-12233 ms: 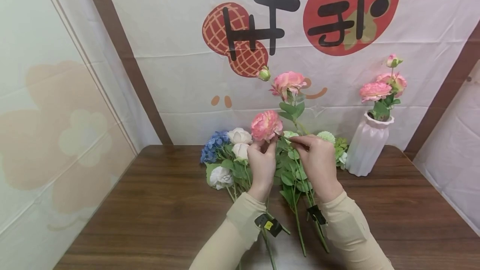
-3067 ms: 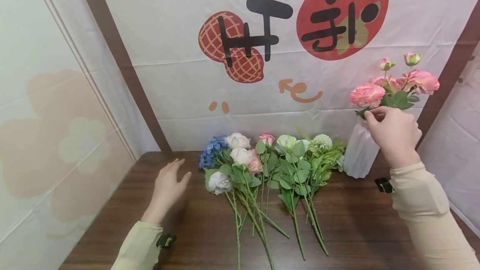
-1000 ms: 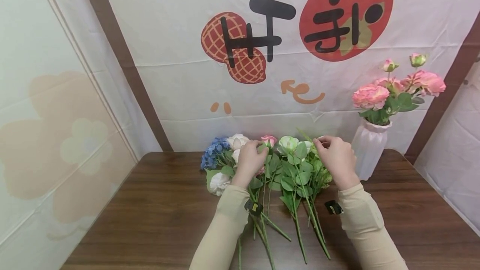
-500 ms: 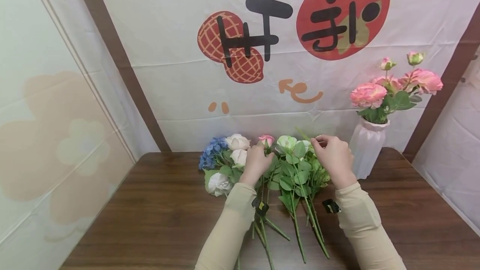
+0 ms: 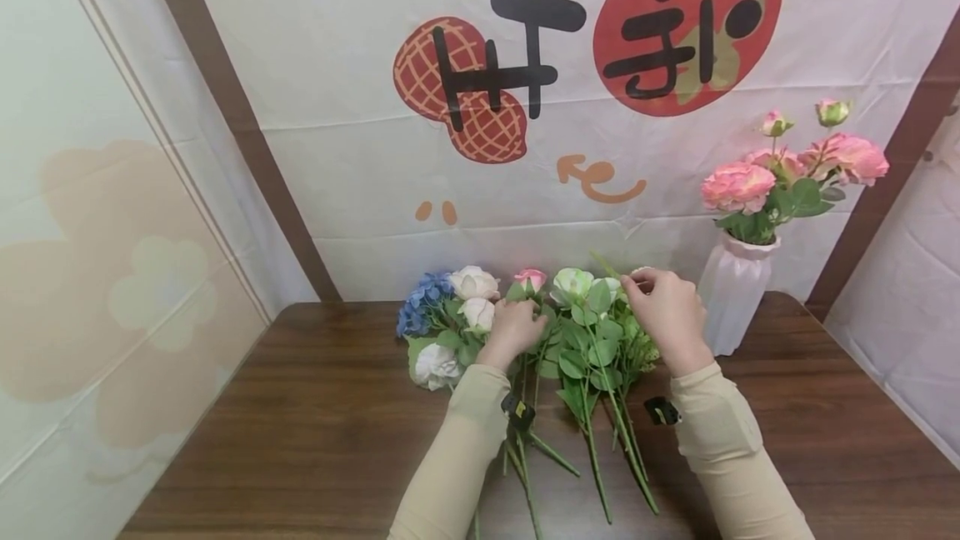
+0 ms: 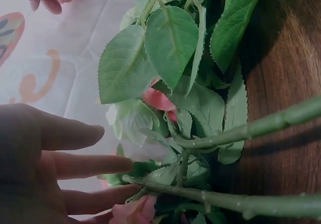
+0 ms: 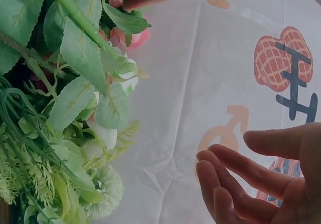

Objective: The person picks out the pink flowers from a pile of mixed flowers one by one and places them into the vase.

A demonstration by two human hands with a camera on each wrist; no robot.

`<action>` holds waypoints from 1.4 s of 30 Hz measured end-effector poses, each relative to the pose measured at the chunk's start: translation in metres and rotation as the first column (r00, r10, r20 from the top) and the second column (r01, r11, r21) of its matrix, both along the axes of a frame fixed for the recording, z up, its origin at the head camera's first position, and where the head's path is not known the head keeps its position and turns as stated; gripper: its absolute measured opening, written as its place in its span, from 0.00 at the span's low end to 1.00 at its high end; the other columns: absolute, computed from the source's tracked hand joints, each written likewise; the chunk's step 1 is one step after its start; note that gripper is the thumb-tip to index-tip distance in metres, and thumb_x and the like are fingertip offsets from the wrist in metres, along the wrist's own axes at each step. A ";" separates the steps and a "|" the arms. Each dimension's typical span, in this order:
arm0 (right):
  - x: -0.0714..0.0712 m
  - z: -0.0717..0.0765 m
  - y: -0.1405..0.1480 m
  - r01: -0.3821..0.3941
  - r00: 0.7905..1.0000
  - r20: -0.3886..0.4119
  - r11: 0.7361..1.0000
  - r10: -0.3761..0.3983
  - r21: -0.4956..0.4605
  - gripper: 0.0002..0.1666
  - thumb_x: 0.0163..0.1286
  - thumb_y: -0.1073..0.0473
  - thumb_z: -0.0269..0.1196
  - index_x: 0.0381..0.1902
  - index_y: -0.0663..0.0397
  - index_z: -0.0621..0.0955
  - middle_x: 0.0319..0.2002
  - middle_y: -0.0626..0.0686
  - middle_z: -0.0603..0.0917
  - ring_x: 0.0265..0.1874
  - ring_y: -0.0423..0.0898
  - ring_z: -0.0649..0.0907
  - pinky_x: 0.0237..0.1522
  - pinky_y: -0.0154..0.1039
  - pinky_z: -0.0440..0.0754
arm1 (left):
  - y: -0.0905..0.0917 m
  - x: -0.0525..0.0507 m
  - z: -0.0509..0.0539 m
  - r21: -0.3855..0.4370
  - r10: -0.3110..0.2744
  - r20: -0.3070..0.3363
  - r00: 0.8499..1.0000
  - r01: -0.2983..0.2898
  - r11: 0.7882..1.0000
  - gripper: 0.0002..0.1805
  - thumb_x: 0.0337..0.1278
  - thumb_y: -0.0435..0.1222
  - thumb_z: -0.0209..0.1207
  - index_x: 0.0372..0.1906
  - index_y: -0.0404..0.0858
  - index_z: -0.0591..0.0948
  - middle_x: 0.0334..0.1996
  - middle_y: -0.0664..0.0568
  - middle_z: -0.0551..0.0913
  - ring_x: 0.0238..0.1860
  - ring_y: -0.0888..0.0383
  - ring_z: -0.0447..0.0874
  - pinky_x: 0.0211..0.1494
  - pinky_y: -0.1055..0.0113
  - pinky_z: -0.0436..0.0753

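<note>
My left hand [image 5: 513,329] is among the laid flowers, just below a pink rose [image 5: 530,279] and right of the cream roses [image 5: 480,313]. In the left wrist view its fingers [image 6: 95,164] reach out nearly straight beside green stems [image 6: 261,202], the thumb apart; whether they touch a stem is unclear. My right hand [image 5: 667,317] hovers over the right end of the bunch, beside the white vase [image 5: 735,298]. The right wrist view shows that hand [image 7: 266,184] with loosely bent fingers and nothing between them, away from the leaves [image 7: 83,53].
Pink flowers [image 5: 738,187] and buds stand in the vase at the back right. Blue hydrangea [image 5: 423,304] and a white flower [image 5: 437,366] lie left; green-white blooms [image 5: 573,285] lie right. Stems point toward the front of the wooden table [image 5: 300,440]. A printed cloth [image 5: 360,173] hangs behind.
Pink flowers once held in both hands now stand in the vase. My right hand has moved left from the vase; my left hand has come from the left table side in among the stems.
</note>
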State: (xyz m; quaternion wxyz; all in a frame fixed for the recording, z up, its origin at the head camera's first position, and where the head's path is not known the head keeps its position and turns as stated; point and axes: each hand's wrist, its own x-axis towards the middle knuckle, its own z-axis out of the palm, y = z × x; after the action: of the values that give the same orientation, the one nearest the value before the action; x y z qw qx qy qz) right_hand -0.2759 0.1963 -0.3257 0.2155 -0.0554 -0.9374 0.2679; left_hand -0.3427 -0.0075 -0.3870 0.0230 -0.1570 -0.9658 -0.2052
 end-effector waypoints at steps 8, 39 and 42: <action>0.000 0.002 -0.002 -0.013 0.999 0.031 1.000 0.013 -0.003 0.19 0.69 0.41 0.54 0.44 0.44 0.85 0.35 0.58 0.87 0.25 0.56 0.82 0.16 0.43 0.70 | -0.002 -0.001 -0.003 0.148 0.070 -0.007 0.998 -0.068 0.987 0.15 0.64 0.39 0.55 0.48 0.34 0.83 0.51 0.44 0.83 0.60 0.41 0.73 0.69 0.52 0.62; 0.002 0.000 -0.003 -0.037 0.998 0.046 0.999 0.037 -0.013 0.19 0.69 0.42 0.54 0.43 0.44 0.85 0.35 0.57 0.87 0.24 0.53 0.82 0.16 0.41 0.69 | -0.011 0.010 0.021 0.467 0.305 -0.049 0.951 -0.248 0.848 0.06 0.50 0.41 0.68 0.33 0.44 0.87 0.30 0.54 0.87 0.30 0.58 0.84 0.34 0.64 0.80; 0.003 0.000 -0.003 -0.037 0.998 0.045 0.999 0.038 -0.013 0.19 0.69 0.42 0.54 0.43 0.44 0.85 0.35 0.57 0.87 0.24 0.53 0.82 0.16 0.41 0.69 | -0.012 0.013 0.025 0.499 0.299 -0.042 0.953 -0.239 0.833 0.06 0.50 0.42 0.68 0.32 0.45 0.87 0.30 0.55 0.87 0.30 0.58 0.84 0.35 0.63 0.80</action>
State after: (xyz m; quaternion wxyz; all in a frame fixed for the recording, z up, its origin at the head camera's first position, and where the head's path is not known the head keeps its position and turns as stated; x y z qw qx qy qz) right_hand -0.2733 0.1933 -0.3260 0.1887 -0.0452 -0.9413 0.2762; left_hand -0.3299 -0.0192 -0.3620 0.1475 -0.0204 -0.8918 -0.4272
